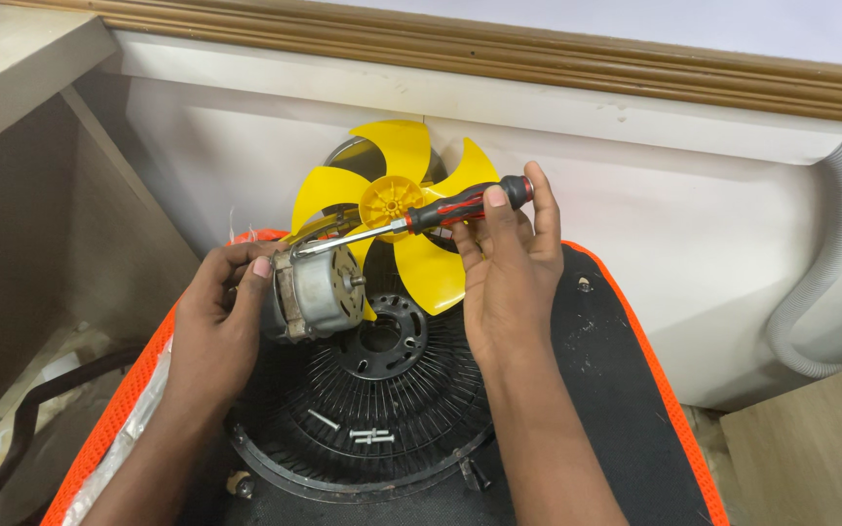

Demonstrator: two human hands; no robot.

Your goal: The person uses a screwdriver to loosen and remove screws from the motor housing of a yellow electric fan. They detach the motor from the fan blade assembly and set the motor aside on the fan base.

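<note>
The left hand (216, 312) is wrapped around a grey metal fan motor (314, 292), fingers curled over its back and top, holding it up with its short shaft pointing toward the right. The right hand (509, 263) grips a screwdriver (421, 216) by its black and red handle, thumb and fingers closed round the grip; the steel shank runs leftward and slightly down, and its tip meets the top edge of the motor near the left hand's fingertips.

Both hands work above a black wire fan guard (372, 409) that lies flat on a black mat with an orange border (616, 390), toward the mat's near edge. The guard's round black hub sits just below the motor. Several loose screws (363, 433) rest on the wires in the near part of the guard, close together.

Behind the motor, at the far edge of the mat, a yellow fan blade (392, 200) stands leaning against the white wall panel (635, 205), its hub facing the camera. A second guard seems to show as a dark rim behind the blade, though little of it is visible. A grey corrugated hose (830, 263) curves down the wall beyond the mat's right edge, well apart from the hands.
</note>
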